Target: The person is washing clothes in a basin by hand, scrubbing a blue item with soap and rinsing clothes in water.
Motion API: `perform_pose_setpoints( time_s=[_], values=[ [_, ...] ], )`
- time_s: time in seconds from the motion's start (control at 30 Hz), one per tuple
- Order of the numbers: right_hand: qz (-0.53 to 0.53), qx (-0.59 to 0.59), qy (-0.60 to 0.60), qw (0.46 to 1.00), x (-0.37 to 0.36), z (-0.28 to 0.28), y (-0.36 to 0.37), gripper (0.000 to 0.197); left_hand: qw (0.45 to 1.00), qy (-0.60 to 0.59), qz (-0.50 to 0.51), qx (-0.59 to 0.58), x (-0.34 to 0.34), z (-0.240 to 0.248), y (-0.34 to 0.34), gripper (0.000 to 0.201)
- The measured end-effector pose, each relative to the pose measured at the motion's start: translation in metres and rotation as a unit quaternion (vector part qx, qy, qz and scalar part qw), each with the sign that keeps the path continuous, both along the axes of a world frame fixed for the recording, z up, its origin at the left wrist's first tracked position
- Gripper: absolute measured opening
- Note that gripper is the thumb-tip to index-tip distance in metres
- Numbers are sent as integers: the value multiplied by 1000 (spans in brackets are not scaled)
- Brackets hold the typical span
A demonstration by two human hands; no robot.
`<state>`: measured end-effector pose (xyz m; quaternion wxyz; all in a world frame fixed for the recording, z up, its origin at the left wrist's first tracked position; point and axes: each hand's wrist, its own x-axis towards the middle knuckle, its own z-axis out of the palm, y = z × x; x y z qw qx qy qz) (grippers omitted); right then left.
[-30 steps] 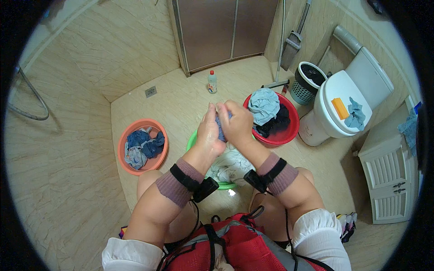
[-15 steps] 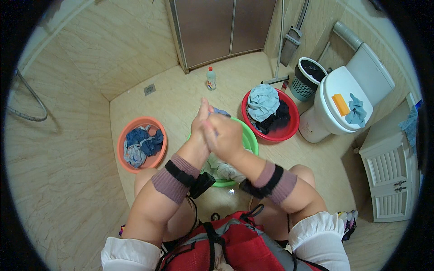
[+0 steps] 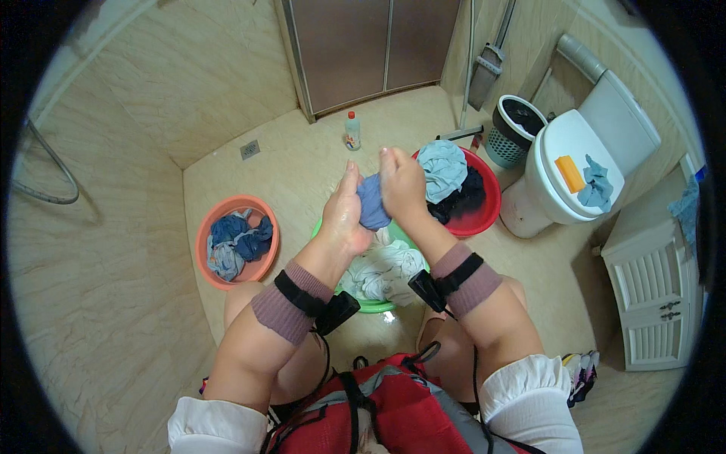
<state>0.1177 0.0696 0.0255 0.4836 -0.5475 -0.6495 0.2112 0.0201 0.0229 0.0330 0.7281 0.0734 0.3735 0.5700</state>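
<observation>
A bunched blue cloth (image 3: 372, 203) is held between my two hands, above the green basin (image 3: 376, 307). My right hand (image 3: 404, 187) is closed round the cloth's right side, thumb up. Against its left side presses my left hand (image 3: 344, 213), palm inward and wet-looking; some of its fingers are hidden. Below them, wet white clothes (image 3: 384, 271) lie heaped in the basin. A black strapped-on device hangs at each forearm.
An orange basin (image 3: 203, 257) of blue clothes stands at left; a red basin (image 3: 495, 198) of light-blue and black clothes at right. Beyond are a bottle (image 3: 352, 132), a bin (image 3: 508, 147) and a toilet (image 3: 548, 178) with an orange bar (image 3: 569, 175) and a blue cloth (image 3: 596, 185) on its lid.
My hands were pressed together over the cloth, nearly hiding it. Now they are further apart, the right one shifted right, and the blue cloth shows between them.
</observation>
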Motion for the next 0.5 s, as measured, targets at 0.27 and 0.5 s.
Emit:
perform_pose_setpoints(
  time_s=[0.27, 0.5],
  values=[
    [17, -161, 351, 922, 0, -20, 8, 26, 988, -97, 53, 105, -9, -9, 11, 23],
    [241, 269, -50, 931, -29, 32, -71, 22, 987, -135, 35, 81, -30, -27, 15, 28]
  ],
)
